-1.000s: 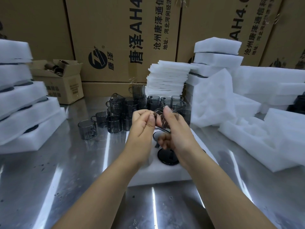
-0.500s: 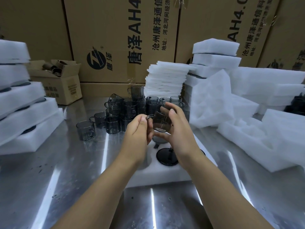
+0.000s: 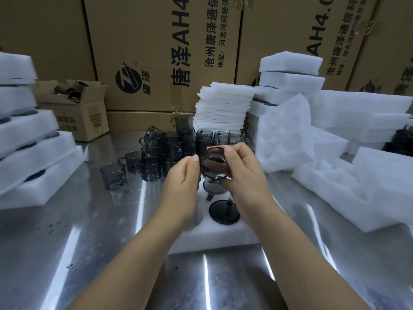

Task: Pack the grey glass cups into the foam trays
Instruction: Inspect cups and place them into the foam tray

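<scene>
Head camera, looking down: gripping a grey glass cup (image 3: 214,166) in the right hand (image 3: 243,173), with fingers (image 3: 225,186) curled under its wall and thumb pressed on the upper rim. Holding it lifted clear above the foam tray (image 3: 212,233) on the steel tabletop (image 3: 89,242), tipped on its side with one round end toward the lens. Probably tipped that way for a look through the glass, or to line the handle up with a slot before seating. Cannot tell which end faces the lens.

Holding the left hand (image 3: 183,182) just beside the cup's left edge, with fingers bunched and curled toward the thumb. Cannot tell whether pinching the handle or merely close to it. Likely placed there to steady or turn the cup.

Seated in the tray so far: one dark cup (image 3: 224,211) below the right wrist and a second seated cup (image 3: 214,189) directly under the lifted one. Sunk deep into round pockets, presumably so that foam walls part glass from glass.

Beyond the tray, within easy reach: loose cups (image 3: 169,148), bunched upright, a few stacked. Off to the left, filled trays (image 3: 33,157) piled up; to the right, empty trays (image 3: 357,193) with open pockets. Behind, thin foam sheets (image 3: 223,106) and printed cartons (image 3: 156,52).

Next, by judgement: lowering into a free pocket, taking care not to knock the seated glass below.
</scene>
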